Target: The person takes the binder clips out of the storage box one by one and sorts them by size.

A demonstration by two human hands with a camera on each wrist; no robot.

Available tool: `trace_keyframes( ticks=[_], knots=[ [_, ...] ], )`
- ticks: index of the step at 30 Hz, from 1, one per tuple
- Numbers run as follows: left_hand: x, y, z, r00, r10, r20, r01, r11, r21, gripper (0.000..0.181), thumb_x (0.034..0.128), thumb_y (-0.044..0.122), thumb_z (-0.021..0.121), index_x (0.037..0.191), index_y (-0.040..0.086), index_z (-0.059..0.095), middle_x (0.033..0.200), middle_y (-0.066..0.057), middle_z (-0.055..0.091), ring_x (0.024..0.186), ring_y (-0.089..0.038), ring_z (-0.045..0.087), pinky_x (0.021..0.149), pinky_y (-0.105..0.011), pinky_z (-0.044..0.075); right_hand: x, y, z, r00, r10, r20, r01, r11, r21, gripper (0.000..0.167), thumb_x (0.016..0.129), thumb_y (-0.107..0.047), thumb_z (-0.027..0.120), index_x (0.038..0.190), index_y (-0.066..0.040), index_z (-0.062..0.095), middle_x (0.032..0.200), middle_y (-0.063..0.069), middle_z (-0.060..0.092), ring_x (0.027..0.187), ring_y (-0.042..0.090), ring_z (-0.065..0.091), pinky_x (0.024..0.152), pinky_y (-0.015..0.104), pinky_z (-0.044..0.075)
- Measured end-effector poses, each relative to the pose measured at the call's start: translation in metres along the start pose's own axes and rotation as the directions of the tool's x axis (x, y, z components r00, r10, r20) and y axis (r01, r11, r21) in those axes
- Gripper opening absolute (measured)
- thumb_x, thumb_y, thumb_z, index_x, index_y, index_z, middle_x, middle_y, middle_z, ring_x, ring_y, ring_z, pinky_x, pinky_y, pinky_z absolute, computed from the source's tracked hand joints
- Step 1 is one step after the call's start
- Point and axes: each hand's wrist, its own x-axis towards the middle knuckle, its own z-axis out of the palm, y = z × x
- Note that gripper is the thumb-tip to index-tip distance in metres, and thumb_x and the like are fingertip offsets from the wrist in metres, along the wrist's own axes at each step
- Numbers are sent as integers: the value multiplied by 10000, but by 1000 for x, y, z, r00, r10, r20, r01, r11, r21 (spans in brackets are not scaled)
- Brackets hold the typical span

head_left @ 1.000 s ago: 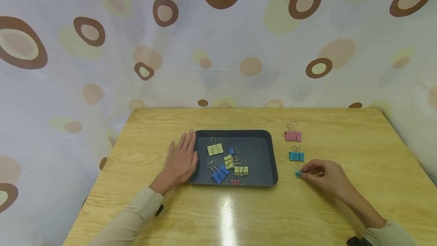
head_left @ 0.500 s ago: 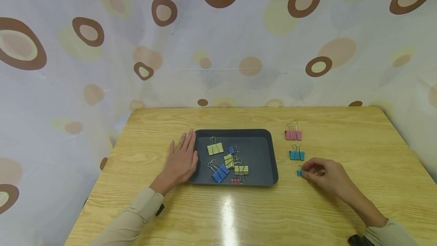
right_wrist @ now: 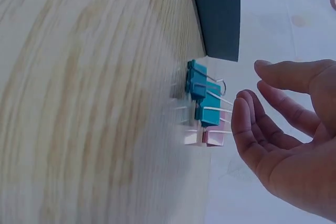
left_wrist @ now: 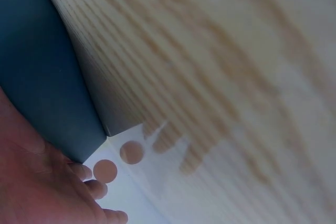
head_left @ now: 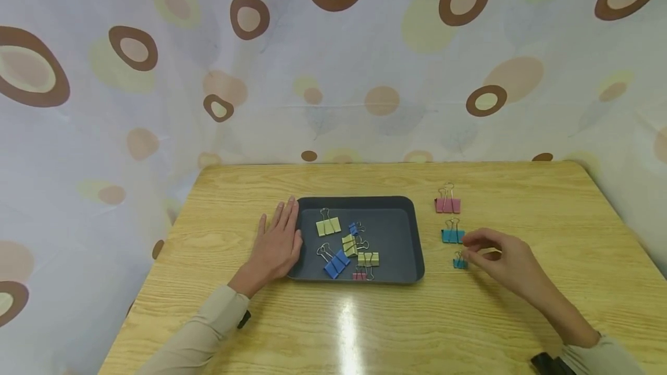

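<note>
Your right hand (head_left: 501, 256) is just beside the small teal binder clip (head_left: 460, 263) on the wooden table (head_left: 292, 323), thumb and fingers curved with a narrow gap between them and holding nothing — the right wrist view shows that gap, with the clips apart from the fingertips. That small clip is the nearest of a column of three to the right of the tray: beyond it stands the larger teal binder clip (head_left: 453, 236), and farthest from you the pink binder clip (head_left: 447, 206), all with their wire handles pointing up from the table. Your left hand (head_left: 275, 247) lies with straight fingers along the left side of the dark rectangular tray (head_left: 396, 247), touching its wall and gripping nothing. Inside the tray, a pale yellow binder clip (head_left: 328, 227) lies toward the far left, a small blue binder clip (head_left: 353, 229) to its right, and a second yellow clip (head_left: 348, 246) near the middle. Closer to you are a larger blue clip (head_left: 337, 265), a third yellow clip (head_left: 368, 259) with a handle toward you, and a small pink clip (head_left: 359, 276) by the near rim. Behind the table hangs a pale cloth (head_left: 354, 62) printed with brown-ringed ovals — your sleeves (head_left: 200, 326) are beige.
</note>
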Motion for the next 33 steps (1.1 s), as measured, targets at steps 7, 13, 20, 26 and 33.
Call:
trace_keyframes(
  ticks=[7, 13, 20, 26, 33],
  knots=[
    [0, 0, 0, 1000, -2, 4, 2, 1000, 5, 649, 1096, 291, 321, 1649, 38, 94, 1722, -92, 70, 1575, -306, 87, 1208, -632, 134, 4, -16, 14, 998, -59, 25, 56, 991, 122, 220, 898, 31, 754, 1114, 2, 717, 1047, 177, 717, 896, 68, 688, 758, 216, 577],
    [0, 0, 0, 1000, -4, 8, 4, 1000, 13, 649, 1097, 289, 318, 1649, 36, 89, 1722, -95, 71, 1575, -309, 88, 1207, -633, 135, 13, -28, 28, 988, -145, 57, 134, 978, 161, 260, 880, 42, 770, 1129, -7, 712, 1086, 153, 705, 949, 196, 703, 802, 239, 578],
    [1, 0, 0, 1000, -6, 11, 6, 1000, 10, 649, 1097, 285, 315, 1649, 40, 77, 1723, -88, 62, 1576, -305, 83, 1208, -632, 129, 25, -41, 45, 973, -225, 60, 209, 956, 207, 310, 842, 66, 798, 1124, -33, 718, 1102, 125, 706, 978, 219, 699, 841, 294, 586],
    [0, 0, 0, 1000, -8, 5, 8, 1000, 13, 645, 1097, 281, 320, 1649, 43, 88, 1722, -85, 69, 1575, -302, 85, 1211, -626, 127, 37, -51, 62, 970, -231, 80, 210, 954, 214, 306, 866, 35, 790, 1138, -84, 715, 1113, 111, 700, 982, 282, 686, 822, 418, 599],
    [-1, 1, -1, 1000, -6, 9, 6, 1000, 7, 641, 1098, 280, 317, 1648, 38, 96, 1721, -87, 67, 1575, -305, 87, 1212, -625, 124, 52, -63, 81, 966, -249, 73, 234, 957, 173, 311, 862, -4, 808, 1144, -98, 715, 1098, 21, 695, 991, 324, 700, 839, 418, 593]
  ],
)
